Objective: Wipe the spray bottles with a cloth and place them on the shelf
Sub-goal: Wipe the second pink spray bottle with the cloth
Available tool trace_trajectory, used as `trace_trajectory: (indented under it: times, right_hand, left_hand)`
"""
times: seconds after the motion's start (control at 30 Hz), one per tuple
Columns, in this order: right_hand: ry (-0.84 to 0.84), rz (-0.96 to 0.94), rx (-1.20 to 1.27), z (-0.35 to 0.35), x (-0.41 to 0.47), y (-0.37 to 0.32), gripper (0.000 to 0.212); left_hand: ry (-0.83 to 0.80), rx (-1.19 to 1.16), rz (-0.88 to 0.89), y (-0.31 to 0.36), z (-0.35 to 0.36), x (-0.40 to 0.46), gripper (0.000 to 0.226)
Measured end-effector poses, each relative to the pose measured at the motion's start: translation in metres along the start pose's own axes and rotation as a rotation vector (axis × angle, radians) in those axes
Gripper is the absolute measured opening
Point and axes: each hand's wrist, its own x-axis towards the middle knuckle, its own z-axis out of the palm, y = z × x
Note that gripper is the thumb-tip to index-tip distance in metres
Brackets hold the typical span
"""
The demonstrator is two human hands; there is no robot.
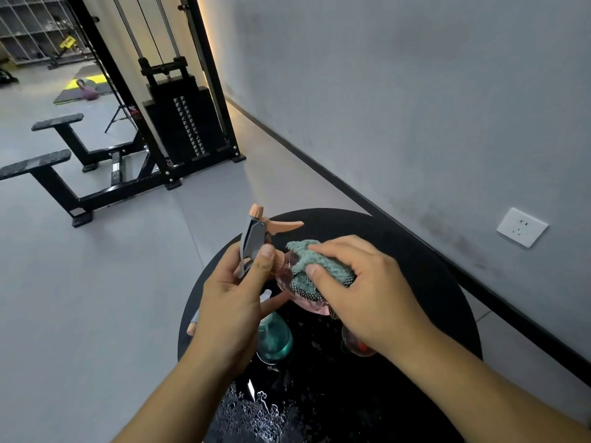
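Observation:
My left hand (235,302) grips the grey and peach spray head of a pink spray bottle (289,276), held tilted above a round black table (415,257). My right hand (361,289) presses a green cloth (315,260) against the pink bottle's body, hiding most of it. A teal spray bottle (275,338) stands on the table under my left hand, its head partly hidden. Another pinkish bottle (353,345) peeks out beneath my right wrist.
A black cable weight machine (185,123) and its black bench frame (64,174) stand on the grey floor to the left. A grey wall with a white socket (522,227) runs along the right. Grey shelving (28,24) is far back left.

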Motion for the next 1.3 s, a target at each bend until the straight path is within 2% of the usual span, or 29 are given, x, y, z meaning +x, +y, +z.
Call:
trace_trajectory:
  times: [0.13, 0.23, 0.37, 0.53, 0.73, 0.9, 1.13, 1.3]
  right_hand:
    - [0.076, 0.14, 0.033, -0.011, 0.006, 0.014, 0.015]
    - [0.052, 0.09, 0.042, -0.007, 0.002, 0.011, 0.021]
    - [-0.024, -0.016, 0.015, 0.0, 0.0, 0.003, 0.029]
    - [0.033, 0.079, 0.017, -0.007, 0.005, 0.014, 0.022]
    - [-0.018, -0.024, 0.021, -0.002, -0.001, 0.005, 0.028]
    - [0.048, 0.078, 0.066, -0.011, 0.004, 0.014, 0.023]
    - [0.01, 0.014, 0.097, -0.004, 0.0, 0.005, 0.025]
    - [0.04, 0.126, 0.16, -0.011, 0.004, 0.014, 0.023]
  left_hand:
    - [0.025, -0.051, 0.008, 0.004, -0.003, 0.003, 0.018]
    - [0.024, -0.053, 0.01, 0.004, -0.002, 0.004, 0.025]
    - [0.017, -0.039, 0.008, 0.001, -0.002, 0.003, 0.01]
    - [0.05, -0.066, 0.006, 0.003, -0.006, 0.006, 0.013]
    - [0.055, -0.057, -0.001, 0.001, -0.003, 0.005, 0.011]
    - [0.066, -0.106, -0.002, 0.007, -0.009, 0.008, 0.012]
    - [0.066, -0.057, -0.012, 0.007, -0.006, 0.005, 0.018]
    - [0.068, -0.094, 0.005, 0.011, -0.01, 0.007, 0.012]
